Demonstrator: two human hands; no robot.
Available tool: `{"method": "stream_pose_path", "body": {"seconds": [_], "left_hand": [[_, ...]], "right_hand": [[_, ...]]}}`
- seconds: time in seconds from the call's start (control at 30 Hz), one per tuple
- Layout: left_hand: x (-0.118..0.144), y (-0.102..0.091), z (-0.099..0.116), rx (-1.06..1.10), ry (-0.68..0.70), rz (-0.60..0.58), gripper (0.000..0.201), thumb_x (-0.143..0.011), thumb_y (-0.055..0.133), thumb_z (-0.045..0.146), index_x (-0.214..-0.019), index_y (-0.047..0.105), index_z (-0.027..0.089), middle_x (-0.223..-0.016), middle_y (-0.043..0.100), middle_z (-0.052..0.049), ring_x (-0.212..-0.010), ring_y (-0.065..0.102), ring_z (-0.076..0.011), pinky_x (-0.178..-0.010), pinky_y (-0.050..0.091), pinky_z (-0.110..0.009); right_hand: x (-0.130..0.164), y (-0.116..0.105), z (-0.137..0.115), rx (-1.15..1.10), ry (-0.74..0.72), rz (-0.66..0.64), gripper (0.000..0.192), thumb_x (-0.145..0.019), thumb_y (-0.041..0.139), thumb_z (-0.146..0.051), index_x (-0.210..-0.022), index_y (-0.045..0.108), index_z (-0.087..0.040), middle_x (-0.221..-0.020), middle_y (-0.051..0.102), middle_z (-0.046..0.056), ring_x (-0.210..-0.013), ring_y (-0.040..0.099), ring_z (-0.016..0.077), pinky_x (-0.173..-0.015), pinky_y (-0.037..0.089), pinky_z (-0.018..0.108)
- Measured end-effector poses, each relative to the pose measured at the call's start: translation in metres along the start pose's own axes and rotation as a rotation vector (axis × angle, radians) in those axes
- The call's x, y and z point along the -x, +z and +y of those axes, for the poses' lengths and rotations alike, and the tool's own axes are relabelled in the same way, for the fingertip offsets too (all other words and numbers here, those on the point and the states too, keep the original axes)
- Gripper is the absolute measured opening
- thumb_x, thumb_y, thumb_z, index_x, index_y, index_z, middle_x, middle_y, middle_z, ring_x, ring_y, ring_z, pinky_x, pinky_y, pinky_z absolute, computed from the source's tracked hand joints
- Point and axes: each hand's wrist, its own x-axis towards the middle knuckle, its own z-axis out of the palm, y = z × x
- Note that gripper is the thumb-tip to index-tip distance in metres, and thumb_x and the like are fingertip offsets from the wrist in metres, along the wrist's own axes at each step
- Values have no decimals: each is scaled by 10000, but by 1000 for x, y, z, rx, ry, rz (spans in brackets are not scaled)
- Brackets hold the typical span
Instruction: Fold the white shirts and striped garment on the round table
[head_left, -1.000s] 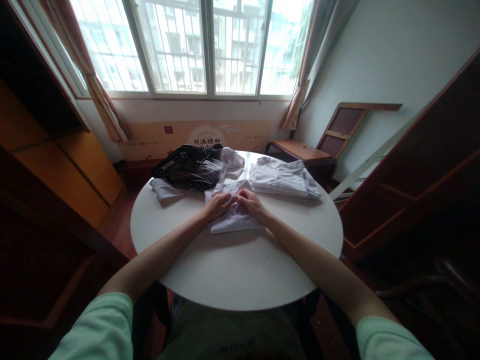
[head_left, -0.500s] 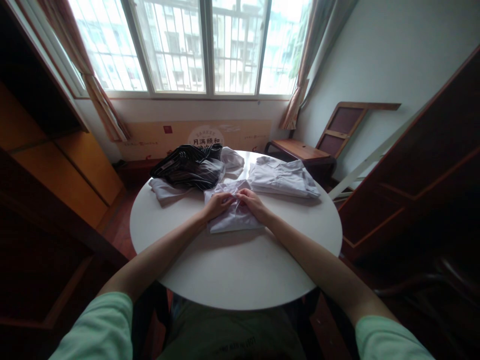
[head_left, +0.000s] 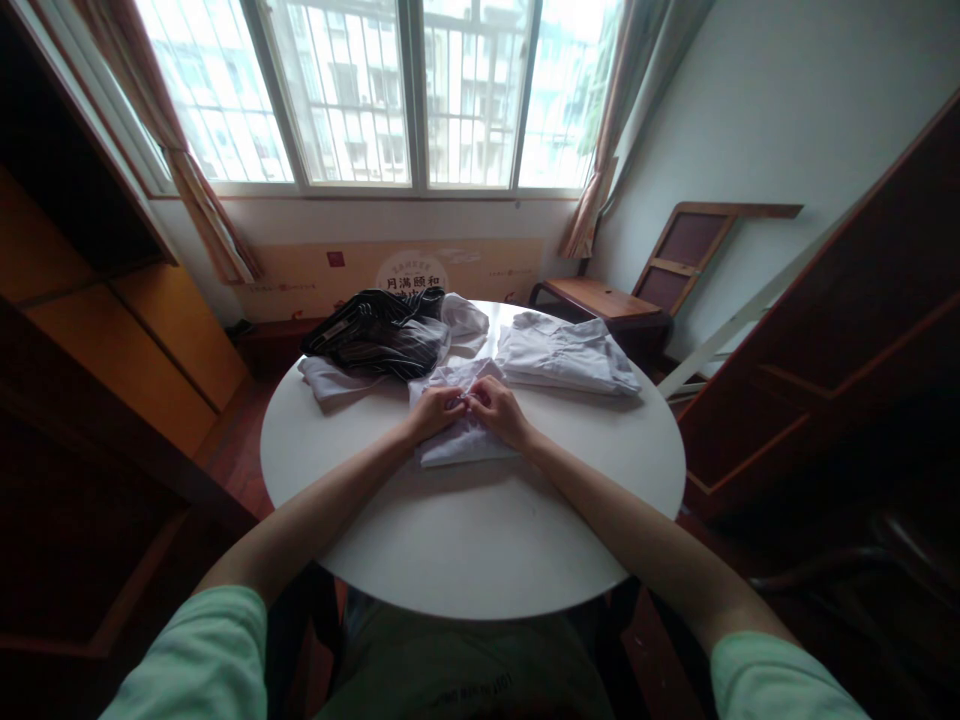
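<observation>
A folded white shirt lies in front of me at the middle of a round white table. My left hand pinches its cloth near the upper middle. Close beside it, my right hand is also closed on the shirt, its fingertips almost meeting those of the left. The small spot between the fingertips is too hidden to make out. Beyond, to the right, sits another folded white shirt. At the back left, a black striped garment is heaped over pale cloth.
Behind the table stands a wooden bench at the right, under the window. A long printed box rests against the wall. Dark wooden furniture flanks the right side, and an orange cabinet the left.
My right hand has shifted slightly left and its fingers have curled more, coming nearer to my left hand. The garments around have stayed put.
</observation>
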Motion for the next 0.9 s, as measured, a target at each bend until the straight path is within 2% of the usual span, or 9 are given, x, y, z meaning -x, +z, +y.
{"method": "stream_pose_path", "body": {"seconds": [0.23, 0.33, 0.73, 0.9], "left_hand": [[1, 1, -2, -38, 31, 0, 151, -757, 533, 251, -765, 641, 144, -613, 565, 16, -554, 453, -92, -545, 332, -206], [1, 1, -2, -48, 34, 1, 174, -770, 522, 270, -746, 639, 144, -574, 535, 22, -531, 432, -90, -531, 317, -208], [1, 0, -3, -32, 51, -4, 347, -810, 491, 367, -555, 553, 139, -504, 463, 36, -505, 379, -73, -499, 277, -203], [1, 2, -4, -56, 44, 12, 333, -812, 509, 368, -573, 583, 148, -524, 521, 26, -507, 414, -78, -512, 306, -206]], "right_hand": [[1, 2, 5, 21, -60, -7, 119, -809, 529, -253, -718, 523, -175, -727, 501, 7, -643, 467, 118, -617, 375, 237], [1, 2, 4, 30, -59, -15, 112, -812, 520, -237, -716, 513, -179, -731, 503, 8, -653, 469, 123, -624, 373, 241], [1, 0, 0, 6, 16, -42, 118, -803, 446, -238, -695, 449, -189, -685, 491, -2, -628, 454, 128, -611, 350, 247], [0, -1, -1, -47, 82, -72, 112, -783, 443, -265, -704, 459, -186, -674, 517, -1, -634, 472, 132, -618, 354, 250]]}}
